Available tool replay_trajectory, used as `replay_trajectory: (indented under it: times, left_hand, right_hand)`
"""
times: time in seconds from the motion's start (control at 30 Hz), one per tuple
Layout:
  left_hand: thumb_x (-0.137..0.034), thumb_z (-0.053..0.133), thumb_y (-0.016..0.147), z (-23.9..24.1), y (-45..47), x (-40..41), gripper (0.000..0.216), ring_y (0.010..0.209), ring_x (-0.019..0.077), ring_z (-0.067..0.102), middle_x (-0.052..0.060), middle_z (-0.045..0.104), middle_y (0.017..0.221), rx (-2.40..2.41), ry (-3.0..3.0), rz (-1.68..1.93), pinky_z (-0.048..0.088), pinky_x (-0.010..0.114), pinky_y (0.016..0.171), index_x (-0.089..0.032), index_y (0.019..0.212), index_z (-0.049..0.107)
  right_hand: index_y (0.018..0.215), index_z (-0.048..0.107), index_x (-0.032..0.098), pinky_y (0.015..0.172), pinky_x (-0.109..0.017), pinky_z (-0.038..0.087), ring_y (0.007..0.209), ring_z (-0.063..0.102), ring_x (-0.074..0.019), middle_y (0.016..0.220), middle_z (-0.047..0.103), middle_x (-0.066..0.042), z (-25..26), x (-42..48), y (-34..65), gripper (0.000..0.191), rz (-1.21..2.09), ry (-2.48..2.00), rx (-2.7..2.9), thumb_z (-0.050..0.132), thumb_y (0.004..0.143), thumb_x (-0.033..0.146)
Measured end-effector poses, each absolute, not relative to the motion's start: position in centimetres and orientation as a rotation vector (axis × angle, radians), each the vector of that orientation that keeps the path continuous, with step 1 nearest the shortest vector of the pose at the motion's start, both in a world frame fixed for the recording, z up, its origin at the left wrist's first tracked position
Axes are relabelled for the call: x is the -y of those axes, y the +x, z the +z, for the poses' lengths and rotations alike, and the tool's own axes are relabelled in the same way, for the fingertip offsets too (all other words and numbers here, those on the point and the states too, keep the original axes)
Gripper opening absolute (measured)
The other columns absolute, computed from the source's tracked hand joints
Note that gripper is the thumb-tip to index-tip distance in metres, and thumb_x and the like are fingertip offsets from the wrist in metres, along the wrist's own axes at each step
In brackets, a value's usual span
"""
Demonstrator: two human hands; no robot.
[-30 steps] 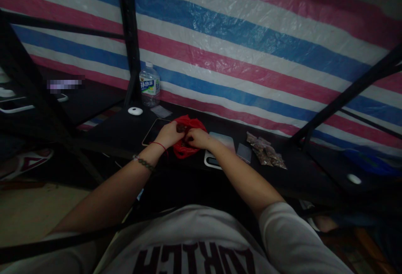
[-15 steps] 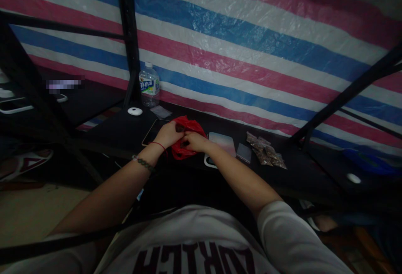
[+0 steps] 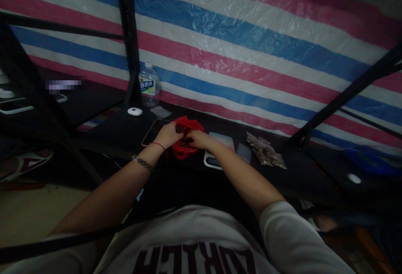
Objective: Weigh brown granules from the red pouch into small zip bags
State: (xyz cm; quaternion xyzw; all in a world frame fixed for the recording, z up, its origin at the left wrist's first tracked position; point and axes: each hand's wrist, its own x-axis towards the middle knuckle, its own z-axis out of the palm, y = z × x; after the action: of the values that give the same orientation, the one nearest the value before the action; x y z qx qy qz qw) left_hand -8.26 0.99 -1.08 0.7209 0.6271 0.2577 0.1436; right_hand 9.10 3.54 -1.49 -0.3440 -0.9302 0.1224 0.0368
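Note:
On the black table a red plastic bag [image 3: 183,153] lies with its mouth spread, and dark brown bits show inside. My left hand [image 3: 168,134] is closed at the bag's left rim, with something dark brown at its fingertips that I cannot make out. From the right, my right hand [image 3: 200,139] reaches into the mouth, its fingers bent together among the brown bits; what they pinch is hidden. Just right of the bag is a white digital scale [image 3: 214,162], partly covered by my right forearm. Beyond it lie flat clear bags [image 3: 243,152] and several small filled packets [image 3: 265,150].
A phone [image 3: 151,134] lies left of the red bag. Behind it are a clear bottle [image 3: 149,85], a white oval case [image 3: 135,111] and a flat clear bag [image 3: 161,111]. Black metal posts [image 3: 128,35] frame the table, with striped sheeting [image 3: 235,56] behind.
My right hand has shifted slightly within the bag's mouth, and more of the brown bits now show. My left hand stays at the rim.

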Motion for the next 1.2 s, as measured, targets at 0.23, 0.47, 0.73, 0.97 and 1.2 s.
replay_trajectory:
  times: [0.23,0.47,0.73,0.97,1.2]
  left_hand:
    - [-0.036,0.057,0.075,-1.3,-7.8,-0.9,0.025,0.089,0.0237,0.068,0.009,0.072,0.092,-1.727,2.143,0.618,0.050,0.027,0.076,-0.020,0.090,0.069]
    - [-0.037,0.054,0.076,-1.2,-7.1,-0.5,0.023,0.085,0.0240,0.068,0.009,0.072,0.085,-1.674,2.169,0.565,0.050,0.028,0.075,-0.020,0.081,0.070]
    - [-0.035,0.057,0.075,-1.5,-7.1,-0.7,0.025,0.091,0.0239,0.067,0.010,0.072,0.095,-1.711,2.155,0.659,0.050,0.028,0.077,-0.019,0.091,0.068]
    - [-0.030,0.062,0.071,-2.0,-7.2,-0.9,0.030,0.091,0.0238,0.067,0.009,0.071,0.096,-1.693,2.189,0.685,0.050,0.028,0.078,-0.019,0.099,0.065]
    - [-0.035,0.063,0.070,-2.0,-6.6,-0.5,0.035,0.090,0.0252,0.067,0.009,0.071,0.097,-1.627,2.256,0.684,0.051,0.029,0.077,-0.018,0.101,0.063]
  right_hand:
    - [0.102,0.072,0.013,0.079,-0.025,0.044,0.090,0.064,-0.0189,0.101,0.071,-0.011,-0.8,-3.7,9.2,0.025,0.249,-1.140,2.894,0.063,0.078,0.013]
    - [0.105,0.071,0.013,0.078,-0.025,0.045,0.091,0.065,-0.0198,0.104,0.071,-0.011,0.1,-3.0,9.5,0.030,0.272,-1.292,2.919,0.063,0.076,0.010]
    - [0.097,0.074,0.015,0.077,-0.023,0.044,0.086,0.065,-0.0167,0.095,0.073,-0.008,-0.2,-3.3,9.7,0.028,0.243,-1.297,2.871,0.057,0.077,0.006]
    - [0.091,0.074,0.015,0.072,-0.022,0.041,0.078,0.062,-0.0138,0.089,0.072,-0.005,1.1,-3.5,10.9,0.020,0.271,-1.282,2.601,0.059,0.078,0.009]
    - [0.089,0.072,0.015,0.077,-0.025,0.042,0.084,0.060,-0.0157,0.091,0.068,-0.006,2.8,-2.4,9.4,0.015,0.201,-1.134,2.470,0.067,0.076,0.013]
